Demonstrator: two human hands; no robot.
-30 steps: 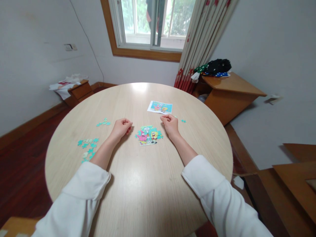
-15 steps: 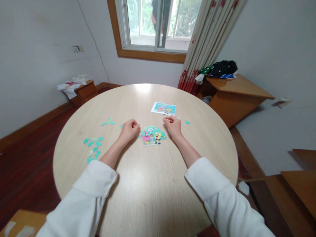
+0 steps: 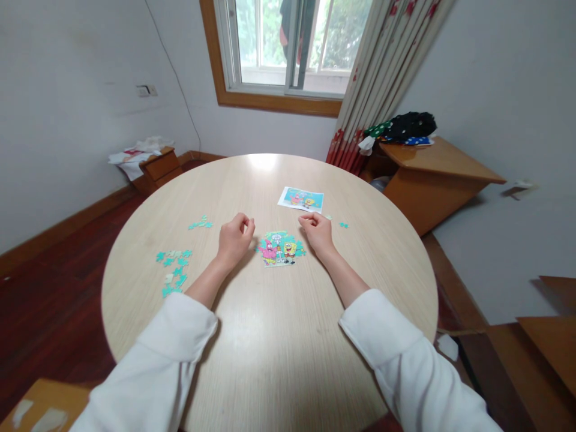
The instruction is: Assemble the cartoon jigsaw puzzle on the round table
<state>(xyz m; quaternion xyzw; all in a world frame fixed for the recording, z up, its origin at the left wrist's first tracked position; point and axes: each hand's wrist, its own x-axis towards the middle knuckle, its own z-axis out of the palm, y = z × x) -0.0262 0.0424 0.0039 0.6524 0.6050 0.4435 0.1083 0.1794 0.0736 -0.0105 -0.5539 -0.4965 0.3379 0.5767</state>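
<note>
A partly assembled jigsaw puzzle [image 3: 279,249] with a pink starfish and a yellow sponge figure lies flat between my hands. Just left of it, my left hand [image 3: 236,235] is closed, thumb and fingers pinched together. Anything in that pinch is hidden. My right hand [image 3: 317,233] hovers at the puzzle's upper right, also pinched, and what it may hold cannot be made out. Beyond the puzzle lies a printed reference picture [image 3: 300,199] with the same figures, its lower edge close to my right fingertips.
Loose turquoise puzzle pieces [image 3: 180,262] are spread on the left of the round table [image 3: 279,354]. A smaller cluster of pieces [image 3: 201,223] lies farther back, and a small piece [image 3: 344,225] rests right of my right hand. A wooden cabinet [image 3: 443,162] stands beyond the table.
My left hand has shifted slightly left and covers a loose piece that showed beside it before. My right hand stays nearly where it was. The whole view has moved a little.
</note>
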